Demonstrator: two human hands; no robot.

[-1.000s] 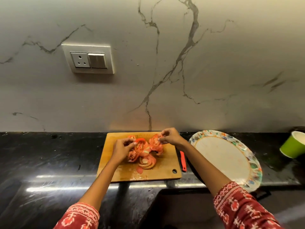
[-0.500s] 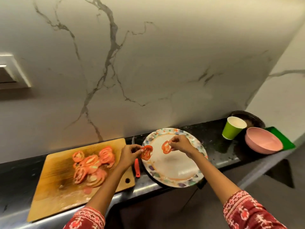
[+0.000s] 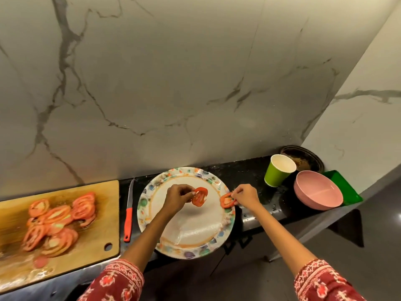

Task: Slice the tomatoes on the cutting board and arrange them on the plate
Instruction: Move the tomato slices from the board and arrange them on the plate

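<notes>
A round plate (image 3: 191, 237) with a coloured patterned rim lies on the black counter. Over its far middle my left hand (image 3: 178, 197) pinches a tomato slice (image 3: 200, 196). At the plate's right rim my right hand (image 3: 245, 195) pinches a second tomato slice (image 3: 226, 200), which touches the rim. Left of the plate is the wooden cutting board (image 3: 102, 213), with a heap of several tomato slices (image 3: 57, 220) on it. A knife with a red handle (image 3: 128, 220) lies between board and plate.
A green paper cup (image 3: 278, 170), a pink bowl (image 3: 316, 193), a green tray (image 3: 345, 187) and a dark dish (image 3: 303, 158) stand at the right, in the corner of the marble wall. The counter's front edge runs just below the plate and board.
Both hands lifted a slice each from the board and carried them right to the plate. Since half a second ago the right hand has moved on to the plate's right rim.
</notes>
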